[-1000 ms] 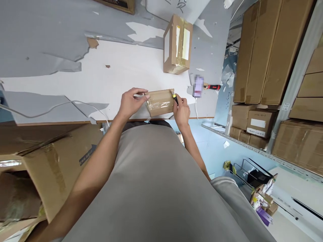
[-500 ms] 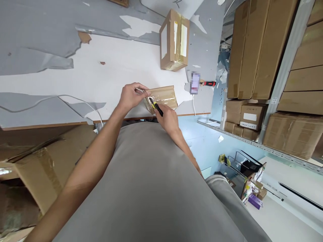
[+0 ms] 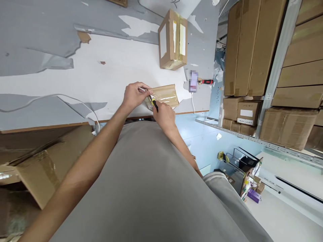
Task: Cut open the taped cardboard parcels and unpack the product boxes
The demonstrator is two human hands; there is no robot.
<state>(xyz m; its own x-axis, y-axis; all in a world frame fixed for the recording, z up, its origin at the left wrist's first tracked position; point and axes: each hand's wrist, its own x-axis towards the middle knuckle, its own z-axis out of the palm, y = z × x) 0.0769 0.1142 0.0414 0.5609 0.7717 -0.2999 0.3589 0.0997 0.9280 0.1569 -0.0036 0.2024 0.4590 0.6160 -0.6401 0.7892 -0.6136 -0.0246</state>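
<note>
A small brown cardboard package [image 3: 165,94], wrapped in shiny clear tape, lies near the table's front edge. My left hand [image 3: 136,95] grips its left end, thumb and fingers pinched at the upper corner. In my right hand [image 3: 164,116] is a black and yellow utility knife [image 3: 154,103], the fist wrapped round its handle. The knife's tip meets the taped left end of the package, close to my left thumb. How deep the blade goes I cannot tell.
A taped carton [image 3: 174,42] stands beyond the package. To the right lie a phone [image 3: 193,81] on a white cable and a red-and-black handled tool [image 3: 207,81]. Shelves of cartons [image 3: 249,47] rise at the right. An open cardboard box [image 3: 42,168] sits below the table's left side.
My right hand and the knife have shifted slightly, the knife's tip moving up toward my left thumb. My left hand keeps its grip on the package. The camera view has turned a little.
</note>
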